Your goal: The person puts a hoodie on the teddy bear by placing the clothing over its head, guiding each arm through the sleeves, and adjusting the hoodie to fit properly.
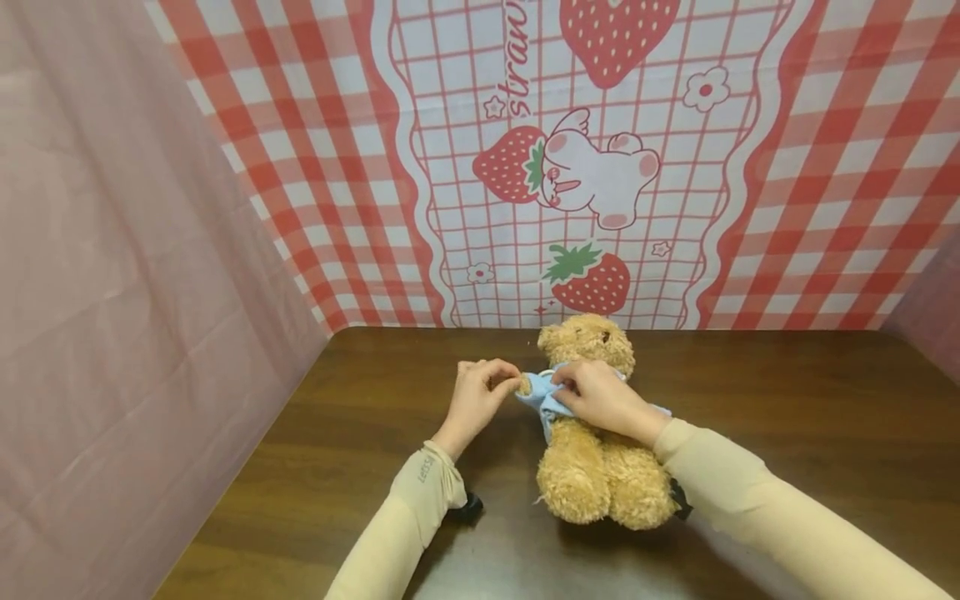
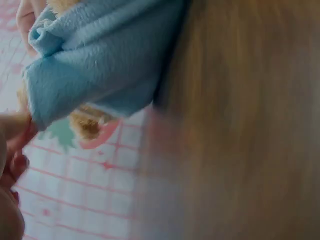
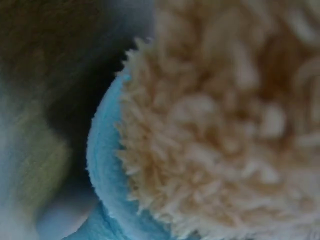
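A tan plush teddy bear [image 1: 573, 475] lies on its back, head away from me, wearing a light blue garment [image 1: 551, 406]. With thumb and fingertips my left hand [image 1: 478, 398] pinches the bear's paw at the end of the blue sleeve [image 2: 60, 90], which is stretched out to the left. My right hand [image 1: 603, 398] reaches across the bear's body and pinches the garment at the chest. Curly fur [image 3: 225, 125] fills most of the right wrist view, with a blue hem beside it; the right fingers are hidden there.
The bear lies on a dark brown wooden table [image 1: 360, 417]. A red-and-white strawberry-print cloth [image 1: 465, 233] hangs behind it, and a pink cloth [image 1: 150, 292] hangs at the left. A black object [image 1: 467, 510] shows at the left wrist.
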Demonstrator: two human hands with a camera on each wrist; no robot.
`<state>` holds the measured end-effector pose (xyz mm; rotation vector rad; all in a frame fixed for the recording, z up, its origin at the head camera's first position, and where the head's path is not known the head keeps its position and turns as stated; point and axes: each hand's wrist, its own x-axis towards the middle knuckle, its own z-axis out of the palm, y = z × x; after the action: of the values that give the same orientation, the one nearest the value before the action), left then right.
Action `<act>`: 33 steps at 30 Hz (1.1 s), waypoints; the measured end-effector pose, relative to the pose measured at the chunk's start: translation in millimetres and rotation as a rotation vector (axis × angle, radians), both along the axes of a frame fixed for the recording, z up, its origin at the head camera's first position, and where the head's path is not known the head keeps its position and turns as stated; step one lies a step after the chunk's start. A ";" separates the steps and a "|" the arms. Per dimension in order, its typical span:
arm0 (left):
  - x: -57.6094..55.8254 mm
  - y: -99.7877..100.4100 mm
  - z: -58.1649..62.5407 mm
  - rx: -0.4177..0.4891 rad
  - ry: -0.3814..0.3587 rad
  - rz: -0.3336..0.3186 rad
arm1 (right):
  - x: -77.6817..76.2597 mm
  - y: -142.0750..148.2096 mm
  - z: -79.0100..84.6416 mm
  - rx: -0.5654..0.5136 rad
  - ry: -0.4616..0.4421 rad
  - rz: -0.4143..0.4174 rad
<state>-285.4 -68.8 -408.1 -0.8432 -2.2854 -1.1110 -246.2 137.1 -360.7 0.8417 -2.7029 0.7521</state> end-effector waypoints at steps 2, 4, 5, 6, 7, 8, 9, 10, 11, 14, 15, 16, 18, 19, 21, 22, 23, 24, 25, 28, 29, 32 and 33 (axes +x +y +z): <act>3.8 -3.1 6.8 -0.192 0.238 0.012 | -0.4 0.8 -1.1 -0.023 -0.024 -0.036; 7.9 -5.2 14.0 -0.345 0.417 0.007 | -1.3 1.9 -1.6 -0.050 -0.060 -0.061; 9.8 -5.5 17.3 -0.410 0.488 0.008 | -2.0 2.4 -1.8 -0.061 -0.073 -0.068; 11.4 -5.1 19.5 -0.465 0.552 0.012 | -2.6 2.6 -2.4 -0.071 -0.088 -0.076; 12.8 -4.3 21.0 -0.510 0.603 0.017 | -3.1 2.8 -2.9 -0.078 -0.101 -0.082; 14.3 -3.1 22.1 -0.543 0.643 0.021 | -3.5 2.7 -3.2 -0.084 -0.108 -0.082; 15.4 -1.8 22.6 -0.562 0.676 0.027 | -3.7 2.6 -3.5 -0.089 -0.114 -0.081; 16.2 -0.4 22.6 -0.575 0.709 0.037 | -3.7 2.4 -3.5 -0.094 -0.117 -0.078; 17.0 0.9 22.4 -0.585 0.735 0.046 | -3.9 2.3 -3.6 -0.100 -0.123 -0.077; 18.9 3.9 22.1 -0.602 0.780 0.073 | -4.4 2.6 -3.1 -0.114 -0.126 -0.066; 19.3 4.9 21.9 -0.603 0.783 0.084 | -4.8 2.8 -2.8 -0.121 -0.124 -0.064; 19.6 6.2 21.8 -0.602 0.781 0.097 | -5.2 3.3 -2.5 -0.128 -0.122 -0.060; 20.5 9.7 21.2 -0.596 0.766 0.128 | -5.5 3.4 -2.2 -0.140 -0.114 -0.057; 21.1 11.5 20.6 -0.589 0.753 0.146 | -5.2 3.3 -2.0 -0.142 -0.112 -0.056; 22.5 14.7 19.0 -0.568 0.713 0.184 | -3.9 3.0 -2.5 -0.144 -0.110 -0.048; 23.5 16.2 18.5 -0.553 0.679 0.198 | -2.7 3.1 -2.7 -0.142 -0.108 -0.044; 24.5 17.4 18.2 -0.537 0.643 0.207 | -1.3 3.0 -3.0 -0.140 -0.107 -0.038; 25.3 18.2 17.8 -0.514 0.598 0.207 | 0.1 3.2 -3.4 -0.136 -0.106 -0.030; 25.5 18.7 17.5 -0.484 0.536 0.205 | 1.3 3.6 -3.5 -0.135 -0.101 -0.021; 24.0 18.5 17.1 -0.349 0.281 0.171 | 4.6 4.8 -4.0 -0.116 -0.077 -0.002; 22.4 17.9 16.5 -0.289 0.182 0.154 | 5.4 5.1 -4.0 -0.098 -0.057 0.009; 17.2 15.3 15.3 -0.066 -0.152 0.094 | 7.1 5.5 -3.3 -0.040 0.023 0.043; 15.3 14.2 14.6 0.005 -0.252 0.076 | 7.6 5.4 -2.9 -0.019 0.050 0.058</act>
<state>-270.1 -54.5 -393.5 -0.6385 -2.4941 -1.2490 -238.6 142.5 -363.6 0.9256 -2.6331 0.7576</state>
